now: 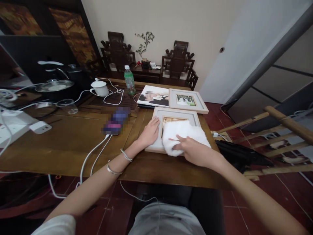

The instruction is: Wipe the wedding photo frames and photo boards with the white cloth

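A light wooden picture frame (154, 149) lies flat near the front right of the table. My left hand (149, 133) rests on its left edge with the fingers stretched out. A fluffy white cloth (188, 129) covers much of the frame's front, and part of the picture shows above it. My right hand (188, 147) grips the cloth against the frame, its thumb and some fingertips partly hidden in the folds. Just behind lie a second picture frame (187, 99) with a photo and, to its left, a photo album (154, 96) with people on its cover.
On the wooden table (66, 147) are a phone (117, 120) with white cables, a plastic cup (67, 106), a lidded white mug (99, 87) and a green bottle (129, 80). A power strip (14, 125) sits at left. A wooden rack (281, 120) stands beyond the right edge.
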`<act>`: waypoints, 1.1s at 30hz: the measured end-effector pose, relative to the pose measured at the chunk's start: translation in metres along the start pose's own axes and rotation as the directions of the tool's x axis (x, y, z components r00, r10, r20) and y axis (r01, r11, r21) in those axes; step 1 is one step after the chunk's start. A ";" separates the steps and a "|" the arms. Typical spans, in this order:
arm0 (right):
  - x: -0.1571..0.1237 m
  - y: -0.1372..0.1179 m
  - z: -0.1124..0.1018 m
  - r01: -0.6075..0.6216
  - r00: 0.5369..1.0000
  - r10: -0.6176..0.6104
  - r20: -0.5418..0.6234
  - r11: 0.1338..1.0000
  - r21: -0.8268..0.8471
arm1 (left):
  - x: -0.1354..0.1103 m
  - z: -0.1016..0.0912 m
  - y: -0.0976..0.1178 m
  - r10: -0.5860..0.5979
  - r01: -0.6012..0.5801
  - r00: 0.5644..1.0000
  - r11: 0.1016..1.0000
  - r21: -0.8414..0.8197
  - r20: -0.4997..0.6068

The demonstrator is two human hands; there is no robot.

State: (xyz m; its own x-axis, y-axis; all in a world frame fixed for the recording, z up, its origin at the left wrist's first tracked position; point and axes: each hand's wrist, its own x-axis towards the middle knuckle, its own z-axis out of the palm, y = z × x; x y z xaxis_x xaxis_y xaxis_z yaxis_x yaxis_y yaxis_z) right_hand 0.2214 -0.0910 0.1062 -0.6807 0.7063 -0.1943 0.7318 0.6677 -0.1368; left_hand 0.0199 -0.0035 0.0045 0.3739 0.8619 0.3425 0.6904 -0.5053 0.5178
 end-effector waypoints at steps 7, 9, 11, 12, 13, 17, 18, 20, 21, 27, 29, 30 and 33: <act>-0.004 0.045 0.000 -0.352 0.933 0.343 -0.108 0.931 -0.091 | 0.000 -0.002 0.000 0.024 -0.026 0.999 0.999 0.042 0.036; 0.008 0.067 0.007 -0.390 0.908 0.356 -0.221 0.911 -0.136 | 0.000 -0.001 -0.001 0.025 -0.026 0.999 0.999 0.028 0.032; 0.023 0.085 0.013 -0.412 0.883 0.347 -0.316 0.896 -0.166 | 0.000 -0.001 -0.002 0.030 -0.030 0.999 1.000 0.008 0.025; 0.029 0.090 0.015 -0.417 0.875 0.340 -0.345 0.891 -0.178 | 0.000 -0.001 -0.002 0.032 -0.032 0.999 0.999 -0.004 0.018; 0.035 0.092 0.017 -0.418 0.871 0.332 -0.362 0.888 -0.191 | 0.000 -0.001 -0.002 0.032 -0.032 0.999 0.999 -0.016 0.008; 0.037 0.075 0.023 -0.307 0.921 0.242 -0.305 0.933 -0.188 | 0.000 -0.002 -0.002 0.017 -0.021 0.998 0.997 -0.070 -0.059; 0.032 0.067 0.024 -0.255 0.940 0.204 -0.275 0.953 -0.164 | 0.000 -0.002 -0.002 0.003 -0.010 0.997 0.997 -0.083 -0.078; 0.016 0.052 0.026 -0.140 0.969 0.117 -0.216 0.985 -0.098 | -0.001 -0.002 -0.002 -0.051 0.040 0.993 0.994 -0.106 -0.103; 0.007 0.047 0.028 -0.093 0.977 0.078 -0.199 0.993 -0.065 | -0.002 -0.002 -0.002 -0.091 0.079 0.990 0.990 -0.118 -0.106; -0.034 0.045 0.049 0.054 0.946 -0.041 -0.321 0.998 0.031 | -0.002 -0.004 0.000 -0.281 0.252 0.955 0.938 -0.239 -0.096; -0.036 0.047 0.058 0.073 0.920 -0.056 -0.388 0.997 0.028 | -0.002 -0.006 0.001 -0.344 0.297 0.934 0.899 -0.322 -0.100; -0.035 0.048 0.061 0.076 0.906 -0.061 -0.420 0.997 0.019 | -0.002 -0.007 0.001 -0.382 0.325 0.920 0.870 -0.370 -0.091; -0.032 0.045 0.070 0.068 0.864 -0.067 -0.499 0.998 -0.015 | -0.003 -0.011 0.001 -0.473 0.398 0.880 0.768 -0.502 -0.027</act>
State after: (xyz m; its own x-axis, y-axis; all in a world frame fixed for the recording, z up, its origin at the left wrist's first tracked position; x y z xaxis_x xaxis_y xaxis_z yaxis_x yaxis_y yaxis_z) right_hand 0.2784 -0.0995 0.0379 -0.6535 0.6831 0.3259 0.6829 0.7179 -0.1353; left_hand 0.0128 -0.0072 0.0131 -0.0143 0.9969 0.0775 0.3685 -0.0668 0.9272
